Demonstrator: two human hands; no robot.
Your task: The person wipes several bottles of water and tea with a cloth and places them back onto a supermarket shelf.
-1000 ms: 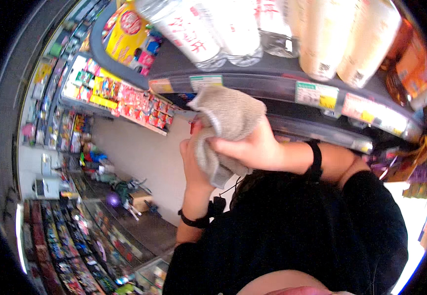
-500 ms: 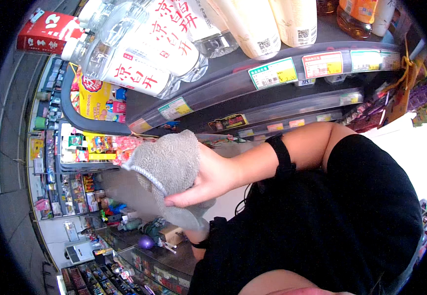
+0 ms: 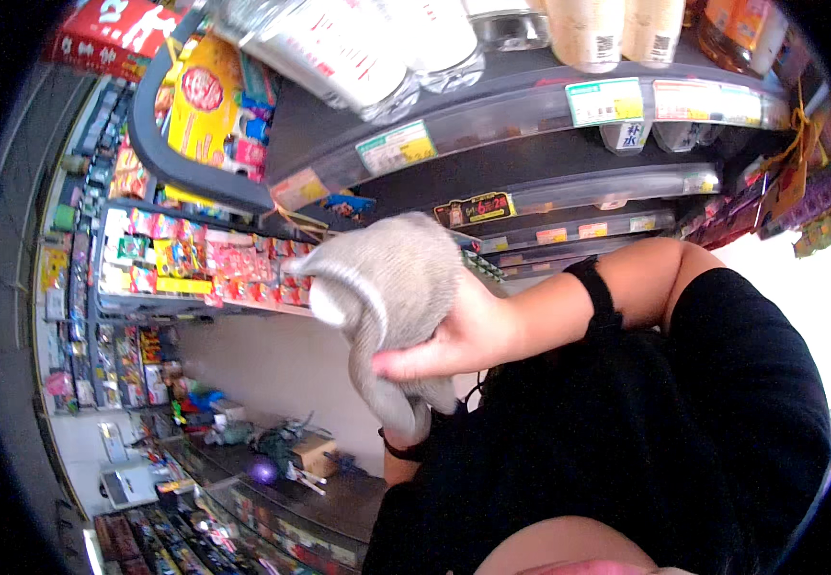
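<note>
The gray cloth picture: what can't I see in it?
All in the head view:
Left hand: hidden behind the gray cloth.
White patch at the cloth's edge: too blurred to identify.
Cream bottles: tops cut off by the upper edge.

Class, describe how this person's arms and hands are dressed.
The right hand is ungloved. A black strap circles the right forearm; a short black sleeve ends above the elbow. A dark band shows on the left arm, whose hand is hidden.
</note>
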